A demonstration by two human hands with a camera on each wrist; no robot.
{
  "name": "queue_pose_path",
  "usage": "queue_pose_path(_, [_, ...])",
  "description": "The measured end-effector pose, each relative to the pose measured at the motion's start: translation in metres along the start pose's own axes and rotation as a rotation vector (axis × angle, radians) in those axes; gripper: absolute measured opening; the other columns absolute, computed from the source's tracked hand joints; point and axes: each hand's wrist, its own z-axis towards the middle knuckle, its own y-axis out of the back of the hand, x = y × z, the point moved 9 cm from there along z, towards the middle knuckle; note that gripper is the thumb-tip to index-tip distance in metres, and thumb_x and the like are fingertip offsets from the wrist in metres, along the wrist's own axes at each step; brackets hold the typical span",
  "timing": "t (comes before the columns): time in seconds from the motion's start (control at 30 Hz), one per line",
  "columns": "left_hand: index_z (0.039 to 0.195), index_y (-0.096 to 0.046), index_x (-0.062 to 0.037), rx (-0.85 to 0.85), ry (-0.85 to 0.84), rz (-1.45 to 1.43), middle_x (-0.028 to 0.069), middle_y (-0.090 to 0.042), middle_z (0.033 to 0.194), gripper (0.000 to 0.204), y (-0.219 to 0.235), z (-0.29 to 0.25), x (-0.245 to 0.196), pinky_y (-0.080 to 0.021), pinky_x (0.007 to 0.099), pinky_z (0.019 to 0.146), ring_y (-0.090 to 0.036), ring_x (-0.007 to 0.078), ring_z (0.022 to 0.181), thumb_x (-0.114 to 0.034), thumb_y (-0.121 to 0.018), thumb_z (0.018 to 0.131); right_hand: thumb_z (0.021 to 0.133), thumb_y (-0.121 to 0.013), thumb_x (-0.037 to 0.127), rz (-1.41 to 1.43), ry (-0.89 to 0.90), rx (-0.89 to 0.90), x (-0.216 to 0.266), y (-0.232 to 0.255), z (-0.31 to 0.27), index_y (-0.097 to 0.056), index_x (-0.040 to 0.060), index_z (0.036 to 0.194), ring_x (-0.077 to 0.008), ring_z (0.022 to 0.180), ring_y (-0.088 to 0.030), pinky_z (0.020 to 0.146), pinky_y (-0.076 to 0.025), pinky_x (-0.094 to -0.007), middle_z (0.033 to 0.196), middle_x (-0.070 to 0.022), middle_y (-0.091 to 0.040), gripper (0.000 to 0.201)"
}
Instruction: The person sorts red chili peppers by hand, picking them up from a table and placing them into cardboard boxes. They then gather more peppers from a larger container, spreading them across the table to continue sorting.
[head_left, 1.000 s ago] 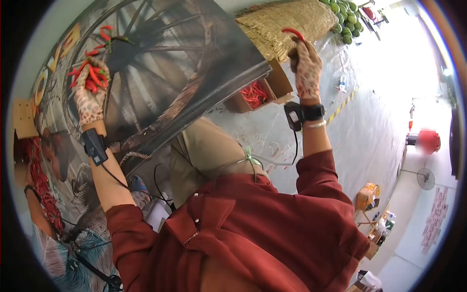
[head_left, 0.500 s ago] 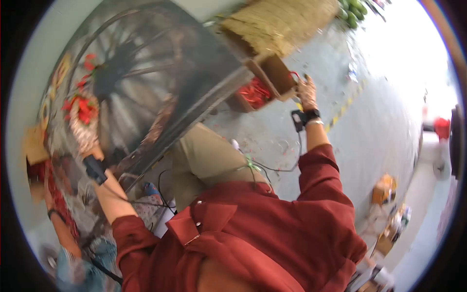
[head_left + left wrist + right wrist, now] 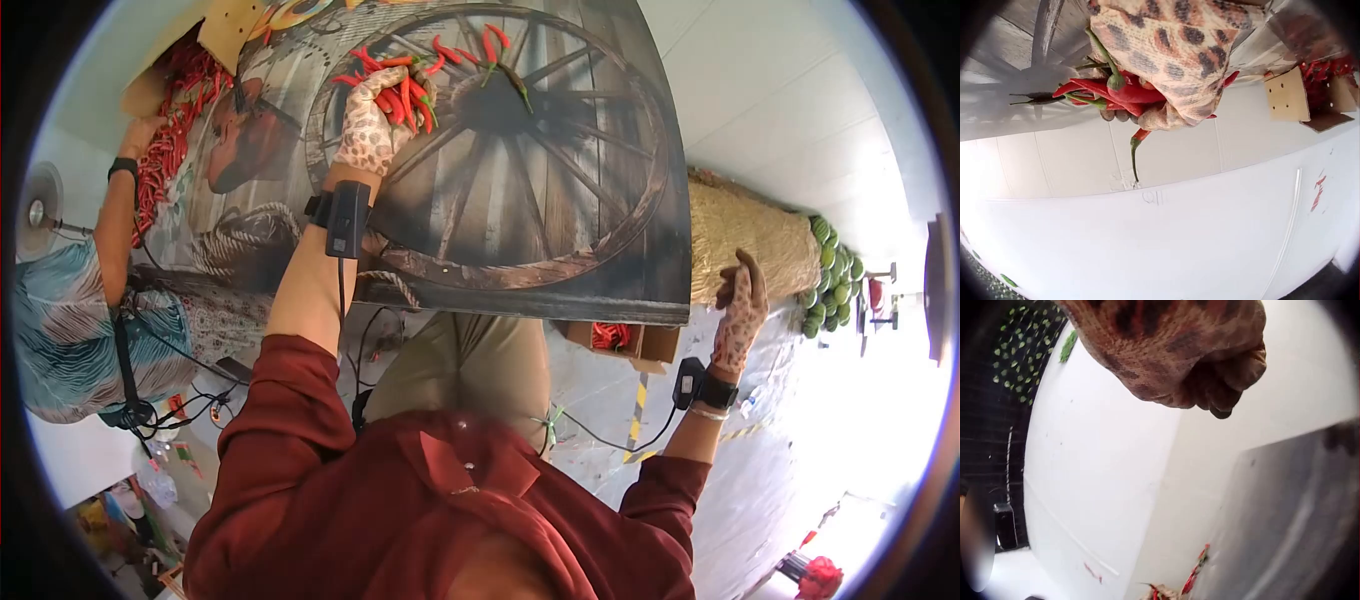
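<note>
Head view: left hand (image 3: 370, 130), in a spotted glove, grips a bunch of red chilies (image 3: 405, 100) over the far left part of the wheel-print tabletop (image 3: 610, 240); left wrist view shows fingers curled round the bunch, green stems sticking out. Loose red chilies (image 3: 490, 48) lie just right of it, toward the far edge, with a dark green chili (image 3: 517, 88) next to them. Right hand (image 3: 742, 312), same glove, is raised off the right edge, well apart from the bunch, fingers loosely bent. Cardboard box (image 3: 658, 345) with red chilies inside sits below the tabletop's near right corner. Straw roll (image 3: 755, 235) to the right, watermelons (image 3: 832, 275) beyond. Far left: another person's arm (image 3: 112, 235) reaches to a chili heap (image 3: 165, 160) by an open carton (image 3: 228, 35).
</note>
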Motion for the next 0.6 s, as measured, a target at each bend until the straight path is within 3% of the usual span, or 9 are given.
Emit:
queue_pose_path(0.07, [0.098,-0.056,0.0078,-0.075,-0.019,-0.112,0.0161,-0.060,0.087,0.020,0.004,-0.001,-0.006,-0.052,0.0409,0.072,-0.059,0.0273,0.077,-0.002,-0.055,0.081,0.092,-0.051,0.024,-0.090,0.075,0.062,0.058,-0.037,0.007,-0.059,0.0047,0.114,-0.0073,0.058,-0.049,0.050,-0.041,-0.0217,0.082,-0.0021,-0.061,0.030])
queue_pose_path(0.2, [0.101,-0.055,0.0059,-0.172,-0.053,-0.336,0.0169,-0.059,0.087,0.021,0.015,-0.004,-0.017,-0.052,0.0424,0.074,-0.059,0.0287,0.077,-0.001,-0.055,0.081,0.087,-0.056,0.030,-0.261,0.131,0.461,0.123,-0.144,0.021,-0.063,0.0039,0.106,-0.0099,0.064,-0.055,0.058,-0.045,-0.0222,0.085,-0.0055,-0.062,0.033])
queue_pose_path(0.27, [0.101,-0.054,0.0063,-0.200,-0.058,-0.342,0.0166,-0.059,0.088,0.021,0.019,-0.006,-0.020,-0.052,0.0419,0.074,-0.059,0.0280,0.078,0.000,-0.054,0.081,0.086,-0.055,0.030,-0.306,0.250,0.588,0.143,-0.196,0.026,-0.062,0.0019,0.103,-0.0184,0.072,-0.060,0.067,-0.049,-0.0288,0.090,-0.0103,-0.064,0.034])
queue_pose_path(0.33, [0.101,-0.054,0.0065,-0.222,-0.059,-0.406,0.0166,-0.059,0.088,0.021,0.021,-0.006,-0.020,-0.052,0.0415,0.074,-0.059,0.0278,0.078,0.000,-0.054,0.082,0.086,-0.055,0.032,-0.432,0.550,0.675,0.156,-0.248,0.035,-0.062,0.0017,0.103,-0.0281,0.084,-0.061,0.078,-0.048,-0.0357,0.096,-0.0137,-0.065,0.036])
queue_pose_path(0.4, [0.102,-0.054,0.0074,-0.247,-0.066,-0.428,0.0163,-0.059,0.089,0.021,0.026,-0.002,-0.019,-0.053,0.0400,0.073,-0.059,0.0272,0.078,0.000,-0.052,0.083,0.083,-0.059,0.035,-0.611,0.536,0.668,0.156,-0.291,0.044,-0.064,0.0029,0.101,-0.0326,0.095,-0.060,0.085,-0.046,-0.0381,0.101,-0.0166,-0.064,0.038])
queue_pose_path(0.47, [0.102,-0.055,0.0074,-0.216,-0.053,-0.429,0.0164,-0.059,0.089,0.021,0.030,0.003,-0.017,-0.053,0.0394,0.072,-0.059,0.0274,0.078,0.000,-0.052,0.083,0.081,-0.060,0.035,-0.725,0.502,0.677,0.153,-0.326,0.047,-0.064,0.0034,0.100,-0.0324,0.097,-0.060,0.085,-0.046,-0.0377,0.102,-0.0172,-0.064,0.037])
queue_pose_path(0.6, [0.101,-0.056,0.0068,-0.197,-0.059,-0.283,0.0155,-0.061,0.088,0.021,0.017,-0.005,-0.023,-0.054,0.0354,0.067,-0.062,0.0265,0.076,-0.002,-0.052,0.083,0.079,-0.062,0.034,-0.992,0.494,0.650,0.144,-0.355,0.050,-0.064,0.0042,0.098,-0.0331,0.098,-0.059,0.086,-0.046,-0.0375,0.104,-0.0179,-0.063,0.035])
